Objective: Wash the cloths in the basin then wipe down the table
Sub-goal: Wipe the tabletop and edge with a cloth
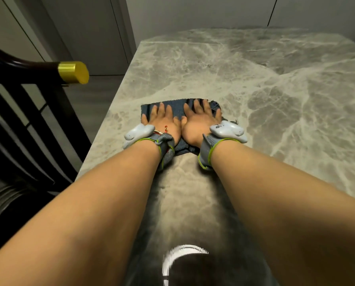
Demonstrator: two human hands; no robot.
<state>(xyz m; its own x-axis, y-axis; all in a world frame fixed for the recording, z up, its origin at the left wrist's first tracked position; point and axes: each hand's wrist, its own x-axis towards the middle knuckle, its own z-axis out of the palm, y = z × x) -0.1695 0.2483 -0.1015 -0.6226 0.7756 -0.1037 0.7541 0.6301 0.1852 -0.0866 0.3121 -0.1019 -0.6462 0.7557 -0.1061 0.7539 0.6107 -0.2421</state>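
Marble table [275, 96]; one blue cloth [177, 109]; left hand [162, 124], right hand [199, 124] flat-open, pressing it.

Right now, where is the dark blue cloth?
Head view: the cloth lies on the marble table near its left edge, under the left hand and right hand.

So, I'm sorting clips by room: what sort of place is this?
Probably a home dining area: a grey marble-patterned tabletop, a dark wooden chair with a gold-capped rail beside it, plain panelled walls behind.

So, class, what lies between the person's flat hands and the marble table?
A dark blue cloth, pressed onto the table by the left hand and right hand, as the head view shows.
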